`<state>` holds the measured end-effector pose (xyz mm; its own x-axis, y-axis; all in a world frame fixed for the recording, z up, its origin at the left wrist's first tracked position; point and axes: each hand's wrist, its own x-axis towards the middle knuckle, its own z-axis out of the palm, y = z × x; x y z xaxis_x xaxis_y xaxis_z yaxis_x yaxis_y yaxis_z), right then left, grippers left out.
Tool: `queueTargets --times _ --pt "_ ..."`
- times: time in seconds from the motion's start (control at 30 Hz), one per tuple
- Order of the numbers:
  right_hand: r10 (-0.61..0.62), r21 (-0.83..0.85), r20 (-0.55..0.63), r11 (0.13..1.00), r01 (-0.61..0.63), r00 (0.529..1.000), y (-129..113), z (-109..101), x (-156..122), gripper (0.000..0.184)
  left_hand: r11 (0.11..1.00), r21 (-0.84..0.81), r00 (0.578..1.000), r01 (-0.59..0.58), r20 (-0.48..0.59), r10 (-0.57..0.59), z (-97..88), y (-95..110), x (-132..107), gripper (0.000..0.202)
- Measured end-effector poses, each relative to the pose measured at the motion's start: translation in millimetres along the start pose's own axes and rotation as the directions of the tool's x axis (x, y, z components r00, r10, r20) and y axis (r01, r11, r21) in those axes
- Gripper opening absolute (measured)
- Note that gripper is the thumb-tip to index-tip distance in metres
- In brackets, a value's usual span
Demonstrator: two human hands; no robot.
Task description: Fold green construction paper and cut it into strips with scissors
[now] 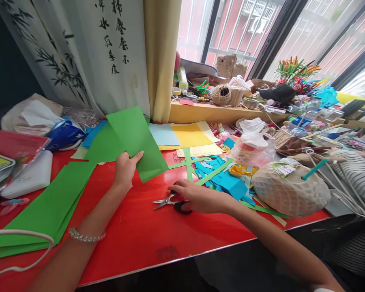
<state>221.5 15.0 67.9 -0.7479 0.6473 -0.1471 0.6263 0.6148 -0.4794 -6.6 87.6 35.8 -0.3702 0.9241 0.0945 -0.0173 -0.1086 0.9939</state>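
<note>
My left hand (124, 172) pinches a green paper sheet (141, 142) between thumb and fingers, tilted above the red table (134, 231). To its right, my right hand (197, 196) has its fingers on the black handles of a pair of scissors (162, 202). The blades are slightly apart and point left, below the sheet. Long green paper pieces (48, 207) lie stacked at the left, and another green sheet (101, 142) lies behind my left hand. Thin green strips (187, 164) and a heap of blue paper scraps (222, 178) sit beyond my right hand.
Yellow paper (190, 136) and light-blue paper (164, 134) lie at the back. A netted, wrapped round object (292, 188) with a teal straw stands right, beside a plastic bag (254, 142). A white cable (24, 233) crosses the left front. Clutter with twine (221, 95) fills the windowsill.
</note>
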Motion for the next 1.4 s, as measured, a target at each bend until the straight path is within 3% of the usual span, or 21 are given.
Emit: queueTargets --times 0.07,0.13,0.2,0.27,0.37,0.43,0.53,0.63,0.73,0.8,0.83,0.9,0.97,1.03,1.17,1.3,1.4 --pt "-0.109 -0.119 0.079 0.986 0.118 0.991 -3 -9 10 0.043 1.000 0.019 1.000 -0.014 -0.001 0.014 -0.9 0 1 0.029" --pt "-0.157 -0.189 0.046 0.968 0.163 0.986 2 -16 21 0.029 1.000 0.015 1.000 -0.020 0.015 0.019 -0.1 -1 1 0.023" --pt "-0.118 -0.213 -0.091 0.972 0.097 0.989 16 -17 29 0.030 1.000 -0.004 0.999 -0.026 0.044 0.026 1.6 -1 0 0.022" --pt "-0.059 -0.282 -0.214 0.960 -0.004 0.975 38 -11 31 0.045 0.999 -0.024 0.996 -0.024 0.080 0.026 3.4 0 -3 0.023" --pt "0.007 -0.341 -0.183 0.937 -0.070 0.983 71 0 20 0.059 0.999 -0.041 0.993 -0.011 0.117 0.016 5.4 5 -9 0.023" --pt "0.032 -0.323 -0.181 0.942 -0.091 0.983 83 1 6 0.056 0.999 -0.047 0.992 -0.002 0.127 0.008 6.6 9 -13 0.023" --pt "0.053 -0.314 -0.197 0.942 -0.115 0.979 84 -5 -13 0.051 0.998 -0.054 0.988 0.019 0.157 -0.010 8.6 16 -18 0.025" --pt "0.131 -0.306 -0.272 0.927 -0.215 0.953 75 -13 -19 0.048 0.996 -0.044 0.976 0.079 0.208 -0.068 10.3 21 -22 0.025" --pt "0.177 -0.159 -0.450 0.949 -0.274 0.875 62 -19 -11 0.041 0.988 0.006 0.945 0.153 0.293 -0.148 11.9 23 -25 0.030" --pt "0.216 0.099 -0.515 0.976 -0.192 0.830 52 -22 -3 0.039 0.983 0.023 0.907 0.182 0.383 -0.177 13.4 23 -27 0.036" --pt "0.238 0.271 -0.490 0.956 -0.113 0.839 47 -22 2 0.038 0.981 0.022 0.884 0.194 0.429 -0.184 14.2 23 -28 0.038" --pt "0.253 0.608 -0.365 0.794 0.023 0.896 36 -23 12 0.036 0.978 0.021 0.839 0.207 0.511 -0.189 15.8 23 -30 0.041" --pt "0.254 0.790 -0.286 0.608 0.078 0.924 29 -22 21 0.032 0.978 0.053 0.812 0.201 0.550 -0.196 16.6 23 -31 0.041" --pt "0.291 0.849 -0.285 0.519 0.099 0.913 26 -19 30 0.029 0.984 0.105 0.835 0.142 0.521 -0.176 16.6 23 -30 0.038" --pt "0.361 0.832 -0.360 0.541 0.121 0.860 29 -11 42 0.032 0.987 0.160 0.899 -0.001 0.432 -0.069 16.0 23 -28 0.035" --pt "0.368 0.822 -0.410 0.545 0.163 0.835 33 -3 46 0.033 0.993 0.118 0.882 -0.009 0.470 -0.048 15.0 25 -22 0.036" --pt "0.367 0.810 -0.446 0.554 0.193 0.816 38 -1 43 0.034 0.915 0.366 0.928 -0.167 0.372 0.021 3.4 24 -9 0.031"
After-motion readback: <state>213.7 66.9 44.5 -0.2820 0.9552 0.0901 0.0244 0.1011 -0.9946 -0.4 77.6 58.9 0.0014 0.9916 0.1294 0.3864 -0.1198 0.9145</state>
